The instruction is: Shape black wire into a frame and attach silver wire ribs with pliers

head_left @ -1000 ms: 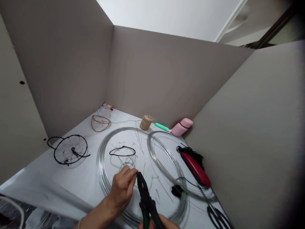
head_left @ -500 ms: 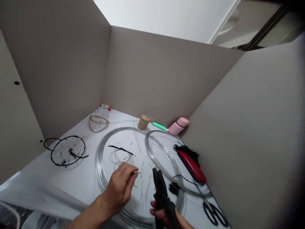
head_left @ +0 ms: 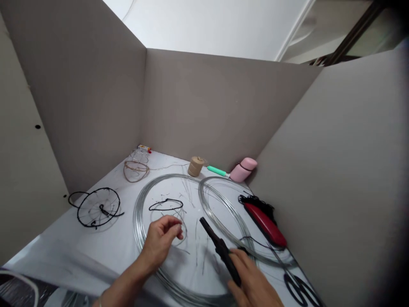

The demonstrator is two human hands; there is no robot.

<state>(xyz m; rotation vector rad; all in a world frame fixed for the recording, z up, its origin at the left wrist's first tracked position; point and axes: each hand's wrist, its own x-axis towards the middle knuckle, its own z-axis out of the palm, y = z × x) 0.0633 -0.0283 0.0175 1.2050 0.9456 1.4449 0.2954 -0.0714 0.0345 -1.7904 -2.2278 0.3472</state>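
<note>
My left hand [head_left: 159,239] has thumb and fingers pinched on a small wire frame, whose black-wrapped loop [head_left: 166,209] stands just beyond the fingertips. Thin bare wires hang under that loop, partly covered by the fingers. In my right hand [head_left: 251,277] is a pair of black pliers [head_left: 223,251], held by the handles with the jaws pointing up and left. A gap separates the jaws from the frame. Both hands are over a large coil of silvery wire [head_left: 138,221], with several cut wire pieces [head_left: 197,243] lying inside it.
A second wire coil [head_left: 225,204] overlaps on the right. Beside it lie black cord [head_left: 258,204], a red case [head_left: 265,224] and scissors [head_left: 298,290]. A black-rimmed wire wheel [head_left: 119,202] is left. Twine [head_left: 196,166], a green-handled tool [head_left: 217,170] and a pink bottle [head_left: 243,169] stand behind.
The black-wrapped part has turned, now showing as a loop rather than a thin bar. The pliers have rolled edge-on, and the back of my right hand now shows. The view has shifted slightly.
</note>
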